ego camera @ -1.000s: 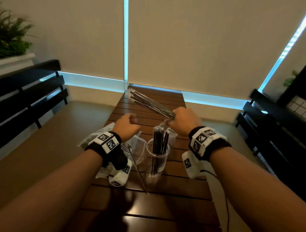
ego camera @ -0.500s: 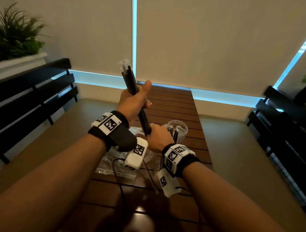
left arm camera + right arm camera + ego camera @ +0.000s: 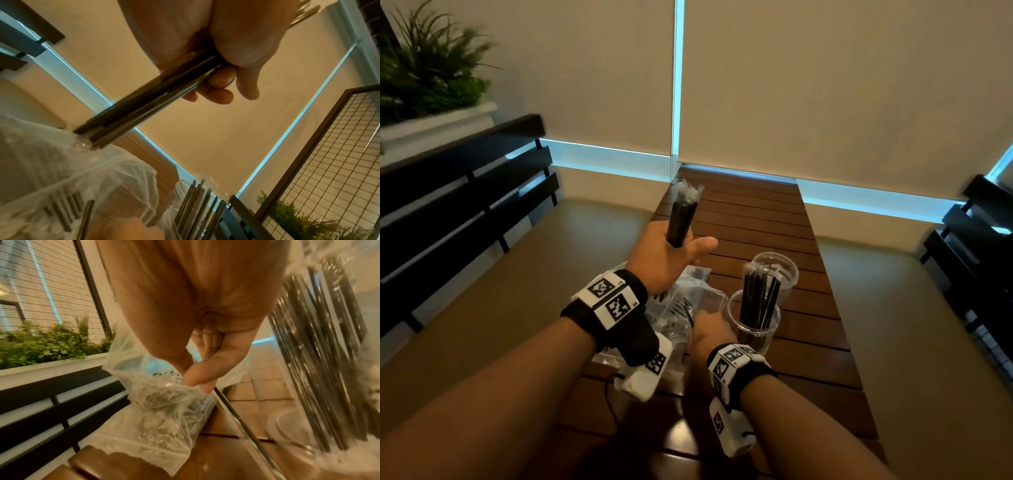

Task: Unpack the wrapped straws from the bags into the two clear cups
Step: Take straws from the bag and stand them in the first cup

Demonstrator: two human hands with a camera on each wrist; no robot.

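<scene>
Above table [image 3: 808, 253], left hand [image 3: 664, 255] gripping straws [image 3: 683, 216]

A slatted wooden bench [image 3: 756, 219] runs away toward cream roller blinds [image 3: 825, 85]. Dark railed seat backs [image 3: 465, 192] stand off its left and right edges. A white planter of green ferns [image 3: 424, 75] sits beyond the left railing.

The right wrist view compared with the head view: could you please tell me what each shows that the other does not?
Only the right wrist view shows the right hand pinching a single straw beside the plastic bag.

Only the head view shows the left hand gripping a bundle of straws upright, and the far cup.

Both show the near cup holding straws and the wooden table.
</scene>
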